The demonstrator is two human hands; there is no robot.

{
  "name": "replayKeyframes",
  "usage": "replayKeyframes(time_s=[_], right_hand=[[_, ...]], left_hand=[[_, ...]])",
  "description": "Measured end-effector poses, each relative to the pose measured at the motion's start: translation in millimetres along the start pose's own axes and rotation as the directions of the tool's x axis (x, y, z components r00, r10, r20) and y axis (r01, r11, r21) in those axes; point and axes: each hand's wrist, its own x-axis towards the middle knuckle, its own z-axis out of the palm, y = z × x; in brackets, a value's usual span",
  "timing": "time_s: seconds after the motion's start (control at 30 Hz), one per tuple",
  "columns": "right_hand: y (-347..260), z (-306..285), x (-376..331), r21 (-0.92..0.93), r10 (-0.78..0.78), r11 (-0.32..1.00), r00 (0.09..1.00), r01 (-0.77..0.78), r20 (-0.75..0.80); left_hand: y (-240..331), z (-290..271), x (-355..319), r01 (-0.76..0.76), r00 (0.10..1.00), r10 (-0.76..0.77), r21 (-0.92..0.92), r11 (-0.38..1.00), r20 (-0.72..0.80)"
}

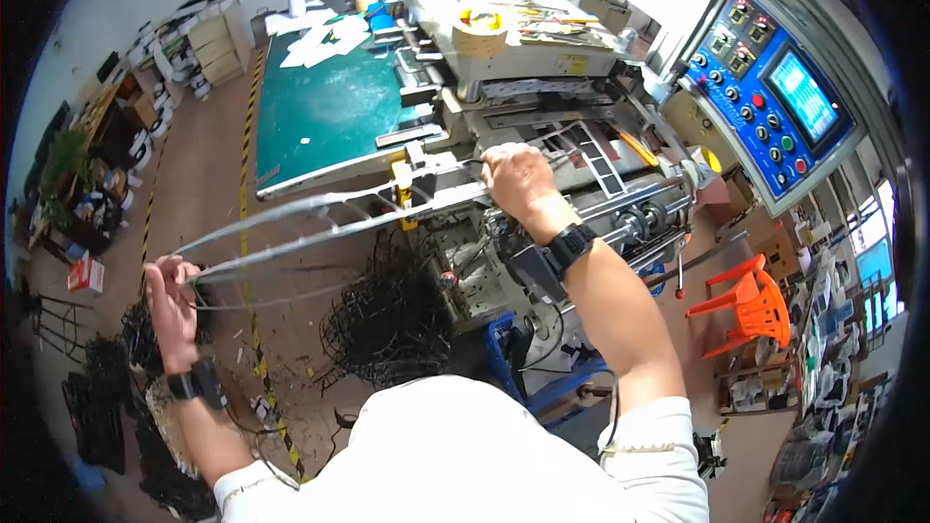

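A long grey ladder-like strip (300, 243), with thin rungs between two rails, stretches slackly from the left across to the machine. My left hand (171, 305) is closed in a pinch on its left end, out over the floor. At the machine's near side, my right hand (521, 179) is curled into a fist where the strip meets it; the fingertips are hidden underneath. A yellow clamp-like block (402, 184) stands along the strip, left of the right hand. Just past that hand, a dark framed piece with rungs (598, 163) lies on the machine bed.
A green-topped table (329, 102) adjoins the machine (542, 58) on the left. A blue control panel (775, 87) hangs at the right, above an orange stool (751, 305). Below the strip, a black tangled heap (387, 315) lies on the floor near a blue frame (499, 353).
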Motion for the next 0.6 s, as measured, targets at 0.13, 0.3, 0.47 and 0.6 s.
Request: replayKeyframes(time_s=[0.13, 0.3, 0.47, 0.6], right_hand=[[0, -7, -2, -0.147, -0.013, 0.989, 0.999, 0.020, 0.053], [-12, -16, -3, 0.116, -0.196, 0.967, 0.954, 0.227, -0.227], [-7, -20, -7, 0.191, -0.165, 0.963, 0.976, 0.190, -0.142], [-13, -20, -1, 0.197, -0.221, 0.948, 0.962, 0.250, -0.160]], left_hand=[[-38, -32, -3, 0.360, 0.906, -0.206, 0.418, 0.834, -0.369], [-88, 39, -16, 0.205, 0.975, -0.091, 0.661, 0.722, -0.203], [-86, 216, -11, -0.068, 0.970, -0.061, 0.507, 0.859, 0.235], [-119, 284, 7, -0.236, 0.869, 0.003, 0.409, 0.882, 0.495]])
